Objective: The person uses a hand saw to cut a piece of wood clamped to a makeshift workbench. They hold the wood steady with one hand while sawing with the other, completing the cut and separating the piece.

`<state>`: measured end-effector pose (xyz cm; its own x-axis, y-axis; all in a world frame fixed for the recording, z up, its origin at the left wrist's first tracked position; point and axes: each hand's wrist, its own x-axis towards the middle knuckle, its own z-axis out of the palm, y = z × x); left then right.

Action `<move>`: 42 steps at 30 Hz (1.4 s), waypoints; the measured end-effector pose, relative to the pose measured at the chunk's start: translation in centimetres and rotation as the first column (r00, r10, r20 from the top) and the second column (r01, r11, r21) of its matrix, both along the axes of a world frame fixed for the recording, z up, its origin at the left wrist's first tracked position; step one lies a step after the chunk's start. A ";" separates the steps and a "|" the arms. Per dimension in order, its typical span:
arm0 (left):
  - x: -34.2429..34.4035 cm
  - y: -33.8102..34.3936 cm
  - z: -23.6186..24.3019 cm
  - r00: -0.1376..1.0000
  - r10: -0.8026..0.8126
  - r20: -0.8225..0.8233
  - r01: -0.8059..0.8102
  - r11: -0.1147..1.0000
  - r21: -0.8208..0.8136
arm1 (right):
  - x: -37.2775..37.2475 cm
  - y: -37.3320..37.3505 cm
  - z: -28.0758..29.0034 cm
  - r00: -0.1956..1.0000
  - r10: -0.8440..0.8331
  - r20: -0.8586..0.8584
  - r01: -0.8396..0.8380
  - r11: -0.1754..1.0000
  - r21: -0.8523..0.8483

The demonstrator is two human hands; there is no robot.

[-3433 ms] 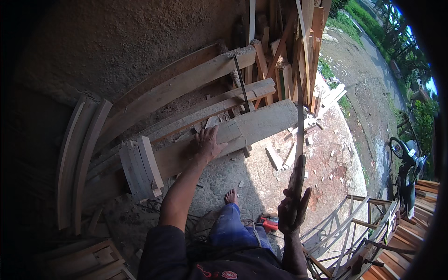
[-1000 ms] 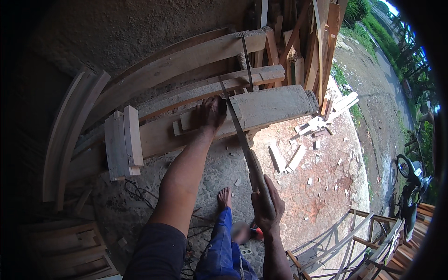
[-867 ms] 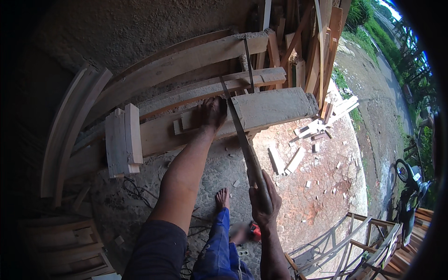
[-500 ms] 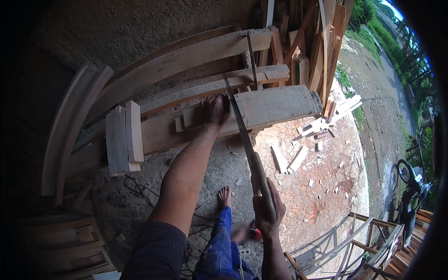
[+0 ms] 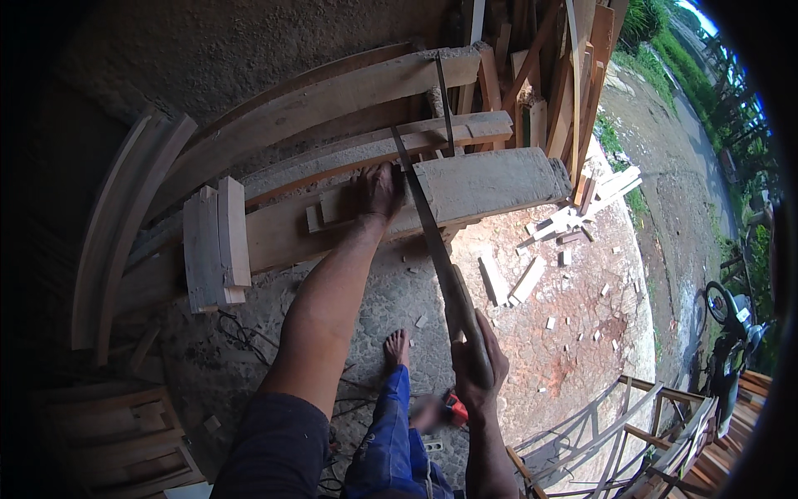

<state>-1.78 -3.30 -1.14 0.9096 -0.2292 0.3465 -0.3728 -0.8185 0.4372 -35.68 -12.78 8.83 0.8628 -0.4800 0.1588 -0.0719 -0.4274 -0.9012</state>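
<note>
My right hand (image 5: 482, 362) is closed around the wooden handle of a handsaw (image 5: 428, 214). Its long, narrow blade slants up and away to the left, crossing the thick wooden beam (image 5: 490, 179). Just left of the blade, my left hand (image 5: 381, 191) presses down with bent fingers, gripping a short wooden piece (image 5: 332, 208) that lies on the beam. The fingertips are partly in shadow, and where the teeth meet the wood is hard to make out.
Short wood blocks (image 5: 216, 245) rest across the beam's left part. Behind it lie long planks (image 5: 332, 96); a thin dark metal strip (image 5: 445, 108) stands up there. Offcuts (image 5: 511, 283) litter the floor at right. A red object (image 5: 455, 409) sits near my feet, and a motorbike (image 5: 731, 333) stands far right.
The saw and my right hand have moved slightly forward. My left hand stays on the wooden piece, and the whole view has shifted a little.
</note>
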 end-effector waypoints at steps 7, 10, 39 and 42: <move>0.0 -0.2 0.3 0.993 0.025 0.118 -0.017 0.998 -0.068 | -6.1 -0.1 -0.5 0.999 0.009 -0.048 -0.016 0.988 -0.151; 0.0 -0.3 -0.2 0.992 0.058 0.108 -0.056 0.998 -0.018 | -11.8 0.1 -0.1 0.982 -0.017 -0.186 -0.042 0.949 -0.312; -0.3 0.3 0.5 0.997 -0.069 -0.020 0.071 0.989 0.128 | 7.5 -0.5 0.0 0.996 0.060 0.063 -0.062 0.998 0.033; -0.6 0.8 -0.6 1.000 -0.012 0.026 0.008 0.990 0.143 | 5.1 0.0 -0.9 0.997 0.070 0.029 -0.070 0.998 0.000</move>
<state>-2.33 -2.48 -1.76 0.8979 -0.2869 0.3337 -0.3910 -0.8681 0.3058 -30.59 -12.77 7.88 0.8892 -0.4190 0.1837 -0.0158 -0.4294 -0.9030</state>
